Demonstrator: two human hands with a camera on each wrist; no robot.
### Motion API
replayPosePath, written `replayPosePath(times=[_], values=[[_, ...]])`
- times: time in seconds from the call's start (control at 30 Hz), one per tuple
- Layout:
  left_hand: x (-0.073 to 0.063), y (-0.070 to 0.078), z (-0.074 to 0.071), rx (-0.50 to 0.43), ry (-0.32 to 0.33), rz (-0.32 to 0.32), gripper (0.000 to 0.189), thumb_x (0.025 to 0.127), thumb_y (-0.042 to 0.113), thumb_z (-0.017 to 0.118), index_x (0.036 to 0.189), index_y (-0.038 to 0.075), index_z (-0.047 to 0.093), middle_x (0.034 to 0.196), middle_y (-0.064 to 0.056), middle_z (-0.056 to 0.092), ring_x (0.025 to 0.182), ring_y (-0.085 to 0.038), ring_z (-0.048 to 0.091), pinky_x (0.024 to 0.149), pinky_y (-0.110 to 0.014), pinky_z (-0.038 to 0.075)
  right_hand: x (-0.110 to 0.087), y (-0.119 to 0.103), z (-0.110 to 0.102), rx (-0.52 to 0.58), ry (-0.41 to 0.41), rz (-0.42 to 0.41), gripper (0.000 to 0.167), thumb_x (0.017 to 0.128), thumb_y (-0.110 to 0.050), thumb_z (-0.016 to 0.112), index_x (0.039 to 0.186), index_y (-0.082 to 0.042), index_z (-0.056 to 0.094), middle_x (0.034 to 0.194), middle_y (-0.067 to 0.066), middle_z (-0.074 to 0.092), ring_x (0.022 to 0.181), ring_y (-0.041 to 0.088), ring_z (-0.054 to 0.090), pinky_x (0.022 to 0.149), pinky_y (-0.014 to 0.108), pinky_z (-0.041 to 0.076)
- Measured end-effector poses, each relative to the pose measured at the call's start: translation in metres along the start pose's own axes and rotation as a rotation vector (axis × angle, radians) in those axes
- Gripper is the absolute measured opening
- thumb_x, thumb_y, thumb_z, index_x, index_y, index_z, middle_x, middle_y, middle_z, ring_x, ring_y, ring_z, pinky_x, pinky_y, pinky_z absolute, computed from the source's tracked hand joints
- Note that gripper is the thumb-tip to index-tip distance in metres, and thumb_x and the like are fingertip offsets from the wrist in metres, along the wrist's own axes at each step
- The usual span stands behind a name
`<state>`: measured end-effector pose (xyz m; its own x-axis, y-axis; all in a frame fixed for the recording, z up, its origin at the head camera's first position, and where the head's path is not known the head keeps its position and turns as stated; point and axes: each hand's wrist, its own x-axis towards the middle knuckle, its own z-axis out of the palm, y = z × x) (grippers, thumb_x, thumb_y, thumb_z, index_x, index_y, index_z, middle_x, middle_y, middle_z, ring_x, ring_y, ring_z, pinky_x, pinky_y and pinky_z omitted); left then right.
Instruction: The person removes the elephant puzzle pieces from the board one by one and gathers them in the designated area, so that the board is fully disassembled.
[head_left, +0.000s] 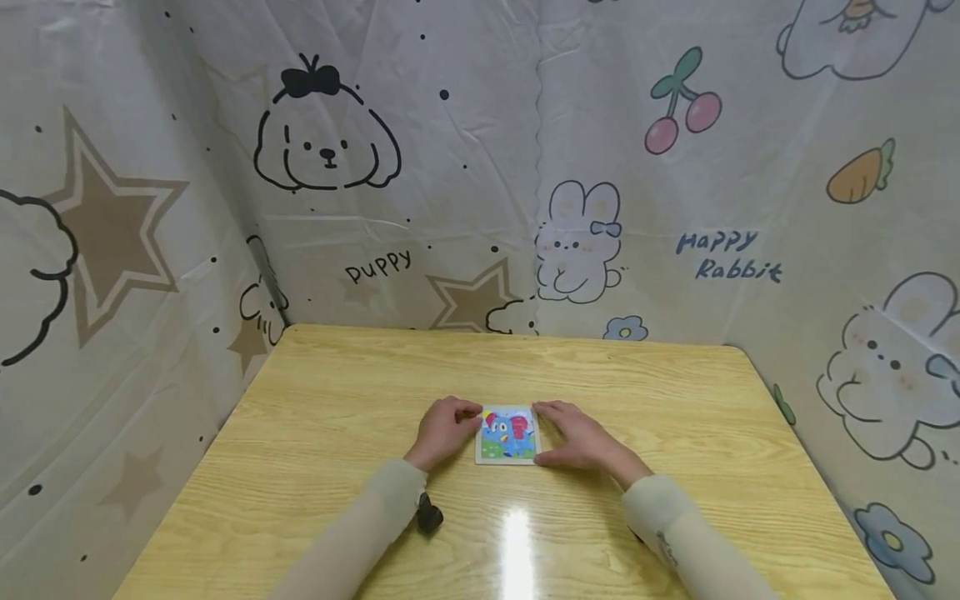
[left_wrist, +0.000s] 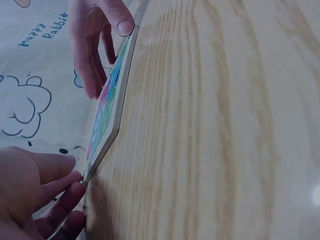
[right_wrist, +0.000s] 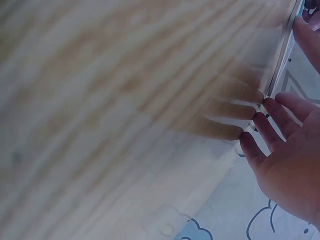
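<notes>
A small, near-square picture board (head_left: 508,437) with a pale rim lies on the wooden table (head_left: 360,375); it shows a blue elephant with pink ears on green ground. My left hand (head_left: 444,431) is at its left side, the fingertips touching the edge near a corner, as the left wrist view shows. At the right side, my right hand (head_left: 588,442) spans the edge, thumb at the near corner and fingers by the far one. The right fingertips (right_wrist: 247,135) rest on the tabletop beside the board. Both hands' fingers are loosely extended.
A printed cloth (head_left: 465,167) with puppies, rabbits, stars and fruit hangs behind the table and along both sides. A small black object (head_left: 429,515) sits at the left sleeve's cuff. Light glares off the table's near part (head_left: 516,550).
</notes>
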<state>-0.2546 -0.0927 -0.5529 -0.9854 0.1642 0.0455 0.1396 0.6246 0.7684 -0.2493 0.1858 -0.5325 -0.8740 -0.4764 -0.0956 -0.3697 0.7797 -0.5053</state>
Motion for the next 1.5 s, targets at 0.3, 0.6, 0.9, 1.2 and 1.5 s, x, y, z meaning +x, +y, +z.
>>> replayPosePath(times=[0.3,0.6,0.9,1.2,1.5], values=[[-0.003,0.0,0.003,0.007,0.01,-0.018,0.023,0.096,0.022,0.075,0.117,0.015,0.08,0.11,-0.006,0.072,0.094,-0.019,0.054,0.084,-0.037,0.042,0.0,-0.003,-0.001,-0.034,-0.023,-0.013,0.093,0.084,-0.041,0.086,0.159,-0.009,0.041,0.165,0.013,0.038,0.152,0.041,0.033,0.121,0.063,0.027],[-0.004,0.001,0.006,-0.008,0.041,-0.027,0.021,0.096,0.024,0.075,0.115,0.018,0.081,0.11,-0.004,0.073,0.098,-0.02,0.054,0.089,-0.042,0.038,0.002,-0.004,-0.001,-0.017,-0.027,-0.01,0.095,0.082,-0.043,0.087,0.158,-0.009,0.043,0.163,0.014,0.041,0.151,0.041,0.033,0.122,0.064,0.026],[-0.005,-0.001,0.011,-0.005,0.085,-0.035,0.019,0.095,0.024,0.076,0.112,0.02,0.082,0.109,-0.003,0.074,0.098,-0.02,0.054,0.09,-0.042,0.038,0.002,-0.004,-0.001,-0.021,-0.032,-0.016,0.094,0.082,-0.044,0.087,0.158,-0.009,0.043,0.163,0.013,0.041,0.151,0.04,0.034,0.121,0.063,0.027],[-0.008,0.004,0.014,-0.019,0.101,-0.069,0.021,0.093,0.024,0.077,0.113,0.019,0.082,0.11,-0.002,0.074,0.1,-0.021,0.053,0.09,-0.043,0.035,0.001,-0.004,-0.001,-0.011,-0.037,-0.011,0.093,0.082,-0.042,0.087,0.158,-0.009,0.043,0.164,0.013,0.041,0.151,0.041,0.033,0.121,0.063,0.027],[-0.007,0.006,0.018,-0.037,0.13,-0.111,0.022,0.09,0.024,0.08,0.111,0.019,0.082,0.111,-0.004,0.074,0.108,-0.026,0.054,0.096,-0.048,0.035,0.0,-0.007,-0.003,-0.009,-0.039,-0.021,0.092,0.083,-0.039,0.087,0.157,-0.007,0.043,0.164,0.015,0.04,0.151,0.043,0.033,0.121,0.065,0.027]])
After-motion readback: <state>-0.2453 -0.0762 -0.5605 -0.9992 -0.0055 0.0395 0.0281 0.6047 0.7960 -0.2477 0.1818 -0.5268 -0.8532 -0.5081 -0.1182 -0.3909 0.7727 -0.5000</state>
